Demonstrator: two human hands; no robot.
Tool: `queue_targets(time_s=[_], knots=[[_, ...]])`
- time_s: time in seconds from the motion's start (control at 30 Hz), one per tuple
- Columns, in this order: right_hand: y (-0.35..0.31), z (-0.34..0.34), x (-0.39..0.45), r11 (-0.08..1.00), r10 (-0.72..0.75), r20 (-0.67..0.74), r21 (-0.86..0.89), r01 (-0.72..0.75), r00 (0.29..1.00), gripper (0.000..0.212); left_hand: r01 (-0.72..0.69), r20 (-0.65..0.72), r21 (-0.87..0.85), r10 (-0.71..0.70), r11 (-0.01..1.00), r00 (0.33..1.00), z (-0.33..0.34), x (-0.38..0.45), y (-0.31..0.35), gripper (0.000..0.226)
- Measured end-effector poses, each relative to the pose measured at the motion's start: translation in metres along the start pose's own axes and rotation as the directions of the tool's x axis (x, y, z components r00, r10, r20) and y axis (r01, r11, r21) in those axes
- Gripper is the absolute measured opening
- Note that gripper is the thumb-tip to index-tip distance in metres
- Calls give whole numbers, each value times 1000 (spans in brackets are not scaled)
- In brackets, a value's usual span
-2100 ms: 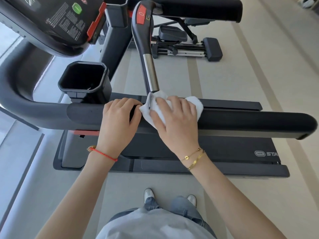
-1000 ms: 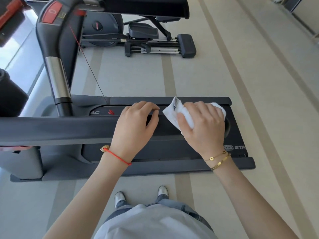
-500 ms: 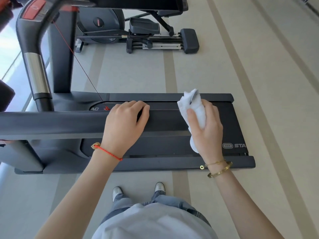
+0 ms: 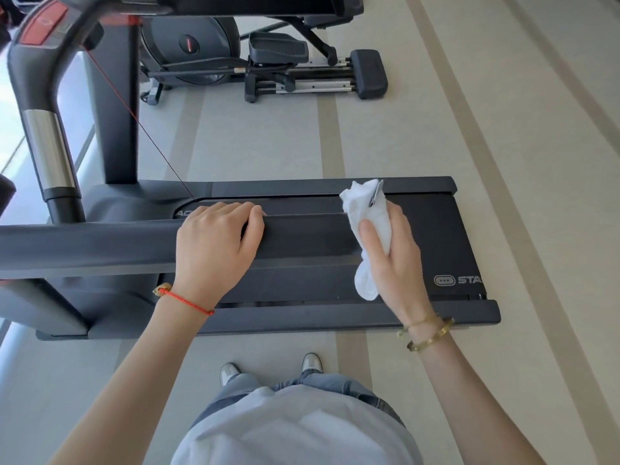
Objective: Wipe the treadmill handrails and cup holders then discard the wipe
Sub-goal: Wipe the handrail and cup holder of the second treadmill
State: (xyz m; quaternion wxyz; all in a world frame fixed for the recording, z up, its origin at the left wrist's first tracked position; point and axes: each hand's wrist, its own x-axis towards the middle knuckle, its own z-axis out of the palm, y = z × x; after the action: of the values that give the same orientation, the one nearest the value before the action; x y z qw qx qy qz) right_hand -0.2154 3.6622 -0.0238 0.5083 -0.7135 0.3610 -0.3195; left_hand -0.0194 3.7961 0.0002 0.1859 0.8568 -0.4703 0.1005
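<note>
The dark grey treadmill handrail [image 4: 84, 243] runs level from the left edge to mid frame. My left hand [image 4: 214, 250] rests on its top, fingers curled over the far side and thumb on the near face. At the rail's right end my right hand [image 4: 396, 263] grips a crumpled white wipe [image 4: 369, 209], thumb across it. The wipe stands upright against the rail's end cap, one tail hanging below the palm. No cup holder shows.
The treadmill deck [image 4: 436, 229] lies under the rail, its frame just ahead of my shoes [image 4: 312, 362]. A curved pulse grip with a chrome band [image 4: 50, 149] and a red safety cord [image 4: 134, 119] rise at left. An elliptical trainer [image 4: 268, 62] stands beyond, on beige striped floor.
My right hand slid the wipe rightward along the rail to its end and turned it upright. The left hand moved right along the rail too. The cup holder left the view.
</note>
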Motion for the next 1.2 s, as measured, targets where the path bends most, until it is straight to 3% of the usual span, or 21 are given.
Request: queue_targets(time_s=[0.07,0.23,0.37,0.53,0.63,0.73,0.83,0.93,1.07,1.2], knots=[[-1,-1,1,999,-45,13,-27,45,999,25,-15,-34,3,15,1000,999,1,-1,0,49],[2,-14,39,978,193,249,35,-207,949,26,-44,-73,2,44,999,996,4,-1,-2,40],[5,-12,24,977,147,167,127,-169,975,15,-44,-75,0,44,999,996,3,-1,-2,41],[9,-10,11,990,44,114,132,-59,993,21,-39,-66,-3,38,999,997,2,-1,-1,40],[5,-17,31,987,126,272,61,-148,954,17,-42,-55,5,42,999,998,2,-2,-2,40],[-2,-24,59,975,219,488,-76,-209,845,24,-39,-32,1,39,999,999,1,-1,-1,41],[-18,-20,72,974,216,600,-182,-132,770,27,-34,-10,16,34,999,999,1,0,-1,42],[-42,-8,73,952,197,619,-305,2,760,15,-19,25,30,19,999,1000,-1,1,-1,46],[-59,15,64,747,80,597,-566,348,798,30,-11,89,-18,13,1000,996,-5,2,0,49],[-54,12,38,663,-120,521,-591,459,845,40,12,98,-136,1,991,995,-13,4,-3,38]])
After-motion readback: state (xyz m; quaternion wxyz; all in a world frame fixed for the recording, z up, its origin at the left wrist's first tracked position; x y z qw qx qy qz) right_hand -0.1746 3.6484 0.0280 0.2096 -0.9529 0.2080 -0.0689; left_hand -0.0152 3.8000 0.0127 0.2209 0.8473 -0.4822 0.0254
